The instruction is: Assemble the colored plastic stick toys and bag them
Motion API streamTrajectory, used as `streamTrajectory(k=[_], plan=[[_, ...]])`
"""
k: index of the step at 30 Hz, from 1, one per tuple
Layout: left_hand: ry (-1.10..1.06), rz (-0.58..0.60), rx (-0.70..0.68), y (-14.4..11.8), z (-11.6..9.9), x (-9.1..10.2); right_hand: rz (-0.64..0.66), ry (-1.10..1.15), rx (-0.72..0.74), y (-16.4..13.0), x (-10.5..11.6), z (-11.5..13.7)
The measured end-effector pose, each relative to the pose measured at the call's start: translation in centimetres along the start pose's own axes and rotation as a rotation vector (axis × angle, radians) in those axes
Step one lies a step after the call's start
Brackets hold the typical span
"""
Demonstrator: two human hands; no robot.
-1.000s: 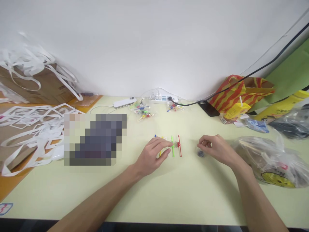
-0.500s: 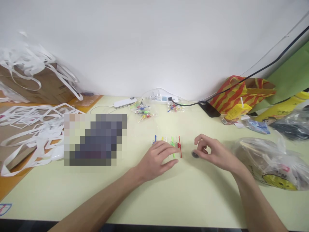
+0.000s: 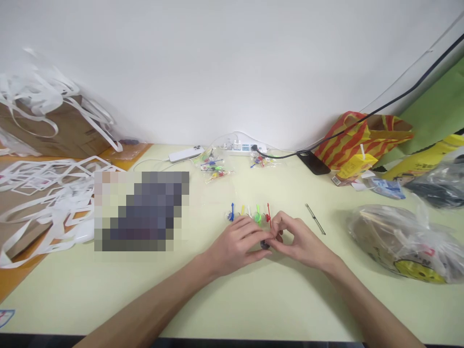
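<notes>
My left hand (image 3: 237, 243) and my right hand (image 3: 297, 240) meet at the middle of the pale table (image 3: 253, 299). Together their fingertips pinch a small dark round piece (image 3: 265, 245). Just behind the hands lies a row of small coloured plastic sticks: blue (image 3: 232, 212), yellow (image 3: 242, 210), green (image 3: 257, 215) and red (image 3: 268, 214). A thin dark metal rod (image 3: 315, 219) lies bare on the table to the right of my right hand.
Two clear bags of coloured parts (image 3: 214, 170) and a power strip (image 3: 241, 146) sit at the back. A filled plastic bag (image 3: 402, 241) lies right, a striped bag (image 3: 362, 133) behind it. White paper strips (image 3: 47, 193) and a blurred patch (image 3: 141, 210) lie left.
My right hand moved left with the small dark piece and joined my left hand. The thin rod it covered now lies uncovered. My left hand drew slightly back from the sticks.
</notes>
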State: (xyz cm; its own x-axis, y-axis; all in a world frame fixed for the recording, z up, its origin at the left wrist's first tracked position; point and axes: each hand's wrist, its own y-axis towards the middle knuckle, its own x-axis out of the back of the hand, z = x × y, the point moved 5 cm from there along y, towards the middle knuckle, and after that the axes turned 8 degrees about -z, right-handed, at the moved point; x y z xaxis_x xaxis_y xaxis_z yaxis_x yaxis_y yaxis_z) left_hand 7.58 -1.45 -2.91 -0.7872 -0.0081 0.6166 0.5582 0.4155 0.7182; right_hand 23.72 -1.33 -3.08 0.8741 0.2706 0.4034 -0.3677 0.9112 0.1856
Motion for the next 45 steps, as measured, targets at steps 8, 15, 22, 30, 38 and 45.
streamTrajectory(k=[8,15,22,30,38,45], plan=[[0.002,-0.074,0.069,-0.2,0.9,0.5,-0.428,-0.558,-0.114,-0.5,7.6,-1.7],[-0.052,-0.068,0.089,-0.4,1.1,0.6,-0.265,-1.016,-0.496,-2.0,11.2,-7.8],[0.011,-0.038,0.113,-0.2,1.3,0.5,-0.138,-0.961,-0.588,-2.0,10.4,-8.8],[0.157,0.046,0.191,-0.5,2.2,-0.1,-0.172,-0.961,-0.538,-1.8,10.1,-8.7],[0.157,0.034,0.162,-0.5,2.3,-0.4,-0.226,-0.881,-0.471,-1.5,9.8,-7.9],[-0.155,-0.049,0.295,-0.2,2.1,0.8,-0.311,-0.080,-0.372,-0.3,7.7,-5.0]])
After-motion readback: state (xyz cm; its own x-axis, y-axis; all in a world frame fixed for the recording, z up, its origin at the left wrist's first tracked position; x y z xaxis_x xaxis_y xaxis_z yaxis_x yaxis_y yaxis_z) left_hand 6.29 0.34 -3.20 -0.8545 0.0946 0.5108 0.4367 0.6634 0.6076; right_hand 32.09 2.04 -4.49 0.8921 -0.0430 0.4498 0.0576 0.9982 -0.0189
